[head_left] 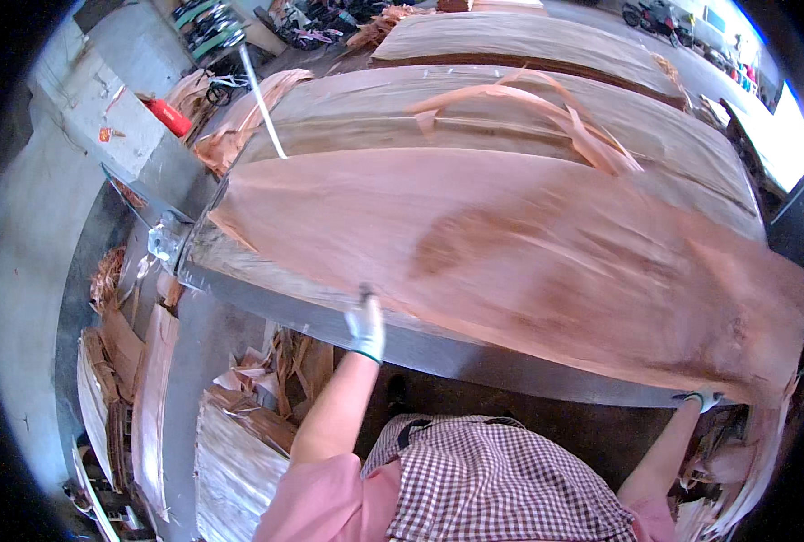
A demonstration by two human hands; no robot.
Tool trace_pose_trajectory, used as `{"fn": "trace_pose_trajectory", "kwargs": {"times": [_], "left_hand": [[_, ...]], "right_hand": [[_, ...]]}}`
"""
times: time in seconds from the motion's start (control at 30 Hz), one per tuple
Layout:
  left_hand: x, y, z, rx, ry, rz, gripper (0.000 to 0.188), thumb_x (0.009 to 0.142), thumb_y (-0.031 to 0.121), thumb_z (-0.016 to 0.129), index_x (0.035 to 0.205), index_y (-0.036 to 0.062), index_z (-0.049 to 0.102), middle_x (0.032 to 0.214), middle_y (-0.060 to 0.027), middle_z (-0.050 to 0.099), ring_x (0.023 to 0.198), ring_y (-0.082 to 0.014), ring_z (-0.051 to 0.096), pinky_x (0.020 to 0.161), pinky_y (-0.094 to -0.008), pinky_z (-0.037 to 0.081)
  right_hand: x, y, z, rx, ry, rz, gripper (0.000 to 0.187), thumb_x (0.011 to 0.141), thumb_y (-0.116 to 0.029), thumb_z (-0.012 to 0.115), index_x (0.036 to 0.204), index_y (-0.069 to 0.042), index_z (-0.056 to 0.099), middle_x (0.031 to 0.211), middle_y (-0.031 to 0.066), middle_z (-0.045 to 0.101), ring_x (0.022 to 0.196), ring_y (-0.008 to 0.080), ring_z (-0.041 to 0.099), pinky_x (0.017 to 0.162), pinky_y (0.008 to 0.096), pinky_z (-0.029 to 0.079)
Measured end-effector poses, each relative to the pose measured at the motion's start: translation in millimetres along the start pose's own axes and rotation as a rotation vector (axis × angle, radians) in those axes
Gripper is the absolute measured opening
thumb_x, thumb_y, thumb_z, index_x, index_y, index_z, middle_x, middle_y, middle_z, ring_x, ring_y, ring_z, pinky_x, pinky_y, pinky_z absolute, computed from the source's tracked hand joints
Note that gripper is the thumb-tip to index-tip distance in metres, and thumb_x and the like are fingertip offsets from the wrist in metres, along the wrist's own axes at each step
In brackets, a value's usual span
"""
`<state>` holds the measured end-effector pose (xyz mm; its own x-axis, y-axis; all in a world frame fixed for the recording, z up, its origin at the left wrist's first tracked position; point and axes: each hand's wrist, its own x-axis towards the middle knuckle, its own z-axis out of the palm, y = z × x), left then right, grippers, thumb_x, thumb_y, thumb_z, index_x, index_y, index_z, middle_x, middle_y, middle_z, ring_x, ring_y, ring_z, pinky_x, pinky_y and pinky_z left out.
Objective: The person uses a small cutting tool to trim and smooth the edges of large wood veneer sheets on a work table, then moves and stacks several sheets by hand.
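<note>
A large, thin reddish wood veneer sheet [357, 208], with darker brown patches, lies across a broad stack in front of me. My left hand [367, 331], in a white glove, is at the sheet's near edge, left of the middle. It is smeared by motion, and a small dark shape shows at its fingertips; I cannot tell whether that is glove or something held. Far to the right, my right hand [707, 398], also gloved, grips the sheet's near edge, its fingers partly hidden. The sheet's right end droops over the side.
A grey metal edge [285, 312] runs along the stack's near side, with a metal bracket [165, 239] at its left corner. Loose veneer strips [528, 104] lie behind the sheet, near a white pole [262, 104]. Another veneer stack [510, 41] stands beyond. Scraps [271, 379] are piled below left.
</note>
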<state>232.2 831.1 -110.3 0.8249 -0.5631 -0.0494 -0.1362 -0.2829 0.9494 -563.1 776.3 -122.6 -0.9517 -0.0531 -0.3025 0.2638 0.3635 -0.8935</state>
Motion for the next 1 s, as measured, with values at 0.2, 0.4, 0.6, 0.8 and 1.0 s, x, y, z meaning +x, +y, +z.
{"fn": "trace_pose_trajectory", "kwargs": {"times": [0.2, 0.4, 0.6, 0.8, 1.0], "left_hand": [[226, -28, -84, -0.569, 0.212, -0.152, 0.008, 0.079, 0.012, 0.055, 0.087, 0.0126, 0.054, 0.08, -0.0001, 0.049, 0.068, -0.0135, 0.047, 0.057, -0.0298, 0.043], [342, -57, -148, -0.646, -0.023, -0.688, 0.025, 0.085, 0.028, 0.051, 0.1, 0.0076, 0.054, 0.091, -0.0091, 0.056, 0.083, -0.0241, 0.054, 0.076, -0.0416, 0.051], [381, -77, -146, -0.72, -0.134, -0.417, 0.022, 0.084, 0.029, 0.058, 0.088, 0.0068, 0.057, 0.077, -0.0065, 0.057, 0.067, -0.0191, 0.053, 0.058, -0.0339, 0.048], [377, -58, -163, -0.44, -0.142, -0.526, 0.018, 0.084, 0.027, 0.065, 0.093, 0.0122, 0.061, 0.07, -0.0032, 0.06, 0.044, -0.0122, 0.045, 0.037, -0.0258, 0.037], [355, -19, -152, -0.772, -0.033, -0.49, 0.018, 0.078, 0.02, 0.069, 0.089, 0.0102, 0.059, 0.076, -0.0045, 0.055, 0.069, -0.017, 0.053, 0.055, -0.0337, 0.047]], "right_hand": [[-107, 117, -4, 0.44, -0.39, 0.072, 0.023, 0.078, -0.016, 0.058, 0.089, 0.002, 0.067, 0.093, 0.0133, 0.064, 0.074, 0.0257, 0.061, 0.07, 0.0431, 0.053], [-346, 173, 20, 0.356, -0.524, 0.329, 0.016, 0.087, -0.017, 0.053, 0.088, -0.005, 0.064, 0.072, 0.0057, 0.062, 0.056, 0.0174, 0.052, 0.049, 0.0271, 0.042], [-425, 167, 35, 0.385, -0.924, 0.507, 0.021, 0.095, -0.024, 0.044, 0.097, -0.006, 0.056, 0.082, 0.0052, 0.063, 0.05, 0.0082, 0.044, 0.037, 0.0179, 0.03], [-443, 184, 67, 0.015, -0.685, 0.283, 0.031, 0.088, -0.041, 0.06, 0.085, -0.01, 0.058, 0.071, 0.0038, 0.063, 0.045, 0.0074, 0.048, 0.035, 0.0191, 0.034], [-431, 180, 84, 0.089, -0.493, -0.026, 0.024, 0.082, -0.033, 0.066, 0.085, -0.009, 0.061, 0.068, 0.0002, 0.058, 0.048, 0.0089, 0.045, 0.041, 0.0238, 0.035]]}}
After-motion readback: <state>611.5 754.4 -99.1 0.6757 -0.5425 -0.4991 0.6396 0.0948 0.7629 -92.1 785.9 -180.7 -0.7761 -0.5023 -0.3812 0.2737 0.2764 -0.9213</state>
